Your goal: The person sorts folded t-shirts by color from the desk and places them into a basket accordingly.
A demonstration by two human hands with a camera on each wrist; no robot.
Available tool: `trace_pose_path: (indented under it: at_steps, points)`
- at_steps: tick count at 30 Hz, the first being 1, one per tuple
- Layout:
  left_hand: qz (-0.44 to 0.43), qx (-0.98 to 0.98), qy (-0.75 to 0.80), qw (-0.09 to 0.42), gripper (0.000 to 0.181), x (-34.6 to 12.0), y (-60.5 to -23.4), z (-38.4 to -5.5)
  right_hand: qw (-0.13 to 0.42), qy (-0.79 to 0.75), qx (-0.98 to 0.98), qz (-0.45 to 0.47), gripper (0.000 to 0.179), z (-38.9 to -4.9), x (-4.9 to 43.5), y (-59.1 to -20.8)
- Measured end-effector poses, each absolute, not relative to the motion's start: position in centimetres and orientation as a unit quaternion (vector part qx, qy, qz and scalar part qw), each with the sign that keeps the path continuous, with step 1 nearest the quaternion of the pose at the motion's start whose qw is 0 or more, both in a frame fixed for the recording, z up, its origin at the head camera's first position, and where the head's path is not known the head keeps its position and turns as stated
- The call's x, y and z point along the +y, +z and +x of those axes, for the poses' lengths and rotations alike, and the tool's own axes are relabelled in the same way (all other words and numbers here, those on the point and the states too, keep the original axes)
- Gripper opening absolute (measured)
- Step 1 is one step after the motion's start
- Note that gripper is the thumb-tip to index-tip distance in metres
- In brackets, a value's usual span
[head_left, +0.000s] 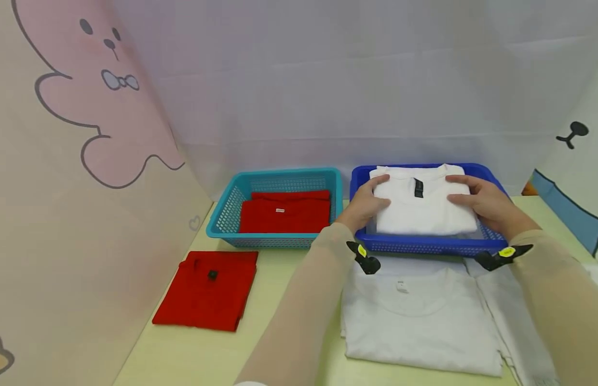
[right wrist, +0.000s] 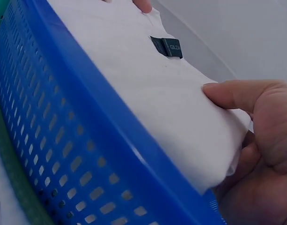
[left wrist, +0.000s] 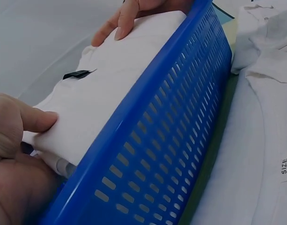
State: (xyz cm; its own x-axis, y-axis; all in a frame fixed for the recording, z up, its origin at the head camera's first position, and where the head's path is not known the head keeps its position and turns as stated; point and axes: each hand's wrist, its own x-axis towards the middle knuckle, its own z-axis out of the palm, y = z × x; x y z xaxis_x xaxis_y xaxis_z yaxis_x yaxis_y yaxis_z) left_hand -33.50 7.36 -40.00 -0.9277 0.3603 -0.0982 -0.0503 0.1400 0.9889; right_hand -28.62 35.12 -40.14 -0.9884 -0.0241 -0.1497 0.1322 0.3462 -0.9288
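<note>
A folded white T-shirt (head_left: 426, 206) with a black neck label lies in the blue basket (head_left: 431, 247). My left hand (head_left: 364, 205) grips its left side, thumb on top and the other fingers partly hidden. On the opposite side my right hand (head_left: 487, 203) holds the shirt the same way; in the right wrist view the thumb presses the top of the white T-shirt (right wrist: 157, 93) while fingers curl beneath its edge. Both hands are inside the basket's rim. The left wrist view shows the blue basket's slotted wall (left wrist: 166, 126) close by.
Left of the blue basket stands a teal basket (head_left: 275, 241) with folded red shirts (head_left: 284, 217) inside. A folded red shirt (head_left: 209, 289) lies on the pale yellow table (head_left: 183, 354). Folded white shirts (head_left: 419, 321) lie in front of the blue basket. Printed curtains (head_left: 328, 80) stand behind and beside.
</note>
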Motion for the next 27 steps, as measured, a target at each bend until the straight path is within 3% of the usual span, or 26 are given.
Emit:
trace_pose_path:
  at_steps: [27]
  points:
    - [0.098,0.803,0.555,0.192,0.059,8.6,-40.3,-33.2,0.141,-0.506,0.849,0.059,0.091,-29.3,35.4,-41.0]
